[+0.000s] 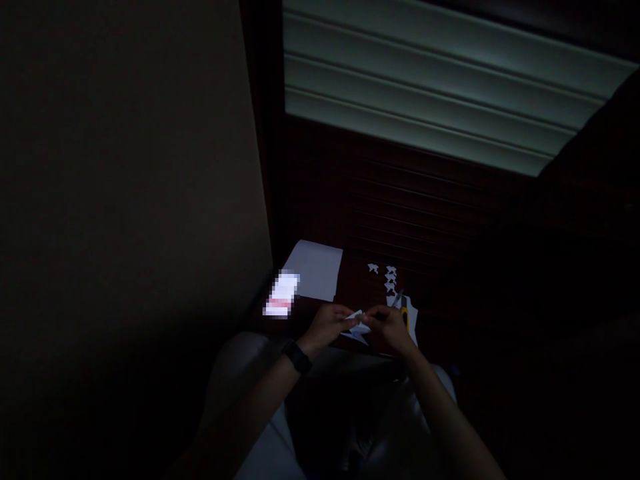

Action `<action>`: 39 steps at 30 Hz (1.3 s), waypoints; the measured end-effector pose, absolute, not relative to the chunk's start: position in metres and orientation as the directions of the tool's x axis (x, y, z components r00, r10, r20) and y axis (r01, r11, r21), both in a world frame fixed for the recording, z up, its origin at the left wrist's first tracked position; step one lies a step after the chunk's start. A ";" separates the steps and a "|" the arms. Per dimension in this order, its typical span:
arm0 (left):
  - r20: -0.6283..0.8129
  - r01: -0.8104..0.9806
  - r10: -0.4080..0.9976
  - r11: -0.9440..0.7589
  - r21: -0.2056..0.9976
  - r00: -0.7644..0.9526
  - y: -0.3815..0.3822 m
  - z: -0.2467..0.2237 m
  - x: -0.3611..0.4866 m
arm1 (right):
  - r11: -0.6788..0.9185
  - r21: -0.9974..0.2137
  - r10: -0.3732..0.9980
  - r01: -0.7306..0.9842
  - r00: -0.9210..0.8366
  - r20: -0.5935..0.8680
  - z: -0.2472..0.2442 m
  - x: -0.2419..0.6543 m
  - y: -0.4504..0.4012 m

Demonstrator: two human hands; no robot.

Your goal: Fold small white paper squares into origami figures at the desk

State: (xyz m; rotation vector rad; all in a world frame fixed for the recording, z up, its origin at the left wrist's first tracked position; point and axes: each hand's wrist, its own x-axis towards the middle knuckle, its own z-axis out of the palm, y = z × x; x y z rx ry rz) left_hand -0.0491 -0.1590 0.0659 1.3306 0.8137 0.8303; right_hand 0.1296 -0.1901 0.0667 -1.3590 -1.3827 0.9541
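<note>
Between my two hands is a small folded piece of white paper (358, 321). My left hand (330, 324), with a dark watch on its wrist, pinches the paper's left side. The fingertips of my right hand (389, 325) close on its right side. More white paper (355, 337) shows just below the fingers. Beside my right hand lie a yellow-handled tool (405, 316), perhaps scissors or a cutter, and white paper pieces (413, 313). Small cut or folded white shapes (391, 277) are lined up beyond it, with another one (373, 268) to their left.
A stack of white sheets (315, 270) lies at the back left of the dark table (353, 283). A lit, blurred phone (283, 294) overlaps its left edge. A wall (200, 167) rises at the left, and slatted dark panels (410, 207) stand behind. My knees are under the near edge.
</note>
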 end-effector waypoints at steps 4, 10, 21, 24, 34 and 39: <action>-0.046 -0.062 0.895 0.081 0.995 0.445 -0.160 0.068 -0.047 | 0.061 -0.968 0.990 0.243 0.112 0.091 0.067 0.127 -0.189; -0.052 -0.078 0.900 0.094 0.992 0.432 -0.159 0.068 -0.047 | 0.043 -0.978 0.983 0.205 0.167 0.079 0.068 0.122 -0.187; -0.065 -0.086 0.898 0.114 0.990 0.436 -0.162 0.078 -0.048 | 0.049 -0.966 0.956 0.253 0.268 0.118 0.065 0.117 -0.189; -0.041 -0.073 0.895 0.082 0.994 0.444 -0.162 0.079 -0.048 | 0.048 -0.964 0.946 0.263 0.298 0.129 0.065 0.113 -0.189; 0.036 -0.060 0.911 -0.012 0.998 0.411 -0.157 0.065 -0.048 | 0.052 -0.978 0.955 0.202 0.277 0.108 0.071 0.107 -0.189; 0.007 -0.112 0.895 0.047 0.993 0.446 -0.159 0.072 -0.049 | 0.026 -0.982 0.975 0.187 0.213 0.067 0.077 0.109 -0.191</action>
